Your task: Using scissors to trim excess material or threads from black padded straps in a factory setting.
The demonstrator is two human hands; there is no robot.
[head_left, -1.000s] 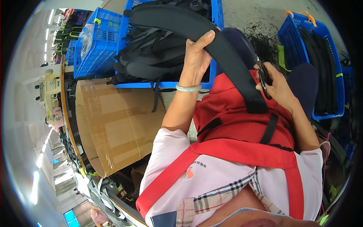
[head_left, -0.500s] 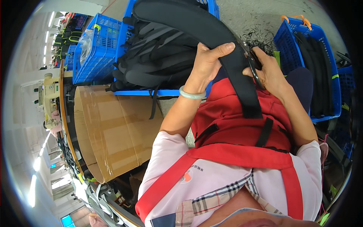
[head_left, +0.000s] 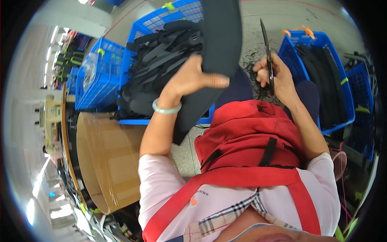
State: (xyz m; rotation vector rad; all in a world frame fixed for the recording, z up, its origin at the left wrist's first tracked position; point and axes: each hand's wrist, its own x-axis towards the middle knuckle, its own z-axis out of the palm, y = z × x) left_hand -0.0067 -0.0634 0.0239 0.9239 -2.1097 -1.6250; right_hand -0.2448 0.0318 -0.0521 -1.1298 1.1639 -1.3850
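One black strap point(head_left: 222, 42) is at top middle – the left hand point(head_left: 187, 82) pinches it, thumb in front, fingertips hidden. Upper right, the right hand point(head_left: 279, 76) curls its fingers round one pair of scissors point(head_left: 268, 48), tip up. The strap hides part of one blue crate point(head_left: 183, 12) of black pieces point(head_left: 161, 54).

brown taped cardboard point(head_left: 107, 161), lower left | cream sewing machine point(head_left: 52, 115), far left | bright lights point(head_left: 31, 212), left edge

Small dark lettering point(head_left: 201, 194) beside an orange emblem point(head_left: 193, 201) on the pale shirt point(head_left: 238, 196).
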